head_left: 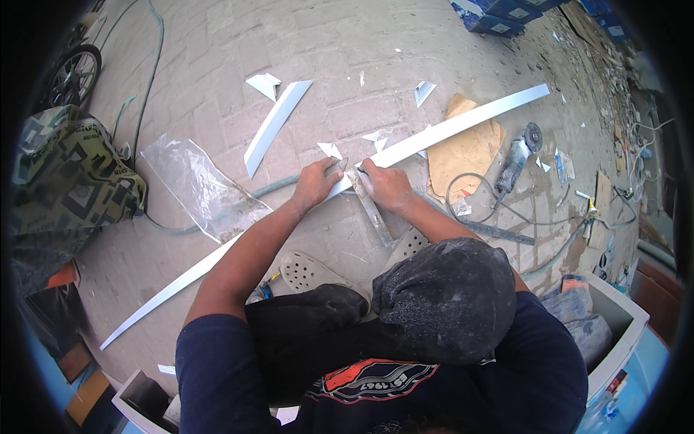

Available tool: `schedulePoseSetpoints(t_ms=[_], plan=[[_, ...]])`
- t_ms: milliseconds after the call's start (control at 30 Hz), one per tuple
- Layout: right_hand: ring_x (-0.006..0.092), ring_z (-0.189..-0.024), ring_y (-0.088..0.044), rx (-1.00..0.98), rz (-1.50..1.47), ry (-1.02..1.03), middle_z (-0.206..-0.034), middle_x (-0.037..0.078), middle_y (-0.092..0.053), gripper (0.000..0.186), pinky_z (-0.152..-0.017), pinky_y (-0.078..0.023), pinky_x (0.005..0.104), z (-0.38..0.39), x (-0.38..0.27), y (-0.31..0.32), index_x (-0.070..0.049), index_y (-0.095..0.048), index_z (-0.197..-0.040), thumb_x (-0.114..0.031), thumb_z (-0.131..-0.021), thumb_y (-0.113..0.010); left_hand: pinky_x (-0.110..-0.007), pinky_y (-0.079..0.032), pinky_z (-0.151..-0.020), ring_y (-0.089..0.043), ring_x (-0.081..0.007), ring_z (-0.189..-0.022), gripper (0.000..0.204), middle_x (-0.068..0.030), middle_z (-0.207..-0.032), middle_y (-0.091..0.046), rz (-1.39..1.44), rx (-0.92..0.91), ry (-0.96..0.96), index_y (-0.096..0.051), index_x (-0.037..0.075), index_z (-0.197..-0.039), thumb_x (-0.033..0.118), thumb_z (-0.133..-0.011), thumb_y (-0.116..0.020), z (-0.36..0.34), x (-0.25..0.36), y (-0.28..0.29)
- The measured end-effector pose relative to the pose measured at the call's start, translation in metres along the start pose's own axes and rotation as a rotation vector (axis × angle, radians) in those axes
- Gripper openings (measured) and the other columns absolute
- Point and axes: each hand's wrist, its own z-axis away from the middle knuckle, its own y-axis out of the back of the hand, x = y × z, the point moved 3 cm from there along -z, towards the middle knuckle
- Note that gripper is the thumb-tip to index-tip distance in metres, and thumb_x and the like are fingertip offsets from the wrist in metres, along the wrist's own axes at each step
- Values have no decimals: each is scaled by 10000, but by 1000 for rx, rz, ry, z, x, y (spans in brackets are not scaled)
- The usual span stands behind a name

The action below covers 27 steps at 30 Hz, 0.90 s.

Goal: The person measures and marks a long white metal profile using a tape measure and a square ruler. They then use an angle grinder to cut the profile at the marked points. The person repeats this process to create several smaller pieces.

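A long white strip (483,113) runs diagonally under both my hands. My left hand (315,185) has its fingers closed at the strip, near a small grey piece whose shape is unclear. My right hand (385,186) is closed at the crossing of the strip and a worn metal bar (374,218) that angles toward my feet; exactly what its fingers grip is partly hidden. Small white triangular offcuts (328,149) lie beyond my hands, with a shorter white strip (276,126) farther left.
An angle grinder (516,163) with cords lies right, beside brown paper (459,166). A plastic bag (189,181), hose (154,87), camouflage-covered bundle (87,173) and bicycle wheel (76,76) are left. Blue boxes (490,16) sit top right; a grey container (631,311) stands near my right side.
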Motion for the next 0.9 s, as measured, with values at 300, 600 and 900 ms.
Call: schedulePoseSetpoints(t_ms=[300,600,900], plan=[[409,-781,-750,-132,34,-43,-873,158,-761,204,-692,-572,556,37,5,-3,-90,-612,-1170,-257,-1054,-635,-453,-545,-1097,-720,-398,-1244,524,-243,-1319,-753,41,-3,28,-718,33,-1395,323,-968,-806,5,6,2],[451,-799,-742,-45,-85,-167,-865,198,-756,225,-728,-564,587,11,-6,20,-90,-609,-1196,-273,-1067,-629,-466,-555,-1073,-723,-419,-1216,501,-256,-1291,-754,36,39,-13,-724,26,-1370,315,-967,-801,7,3,-4],[424,-851,-759,-58,-61,-100,-887,190,-760,187,-747,-583,562,7,-7,6,-95,-606,-1176,-245,-1067,-634,-483,-509,-1131,-677,-417,-1310,554,-248,-1388,-718,34,-15,13,-691,31,-1425,374,-993,-740,9,4,-3]])
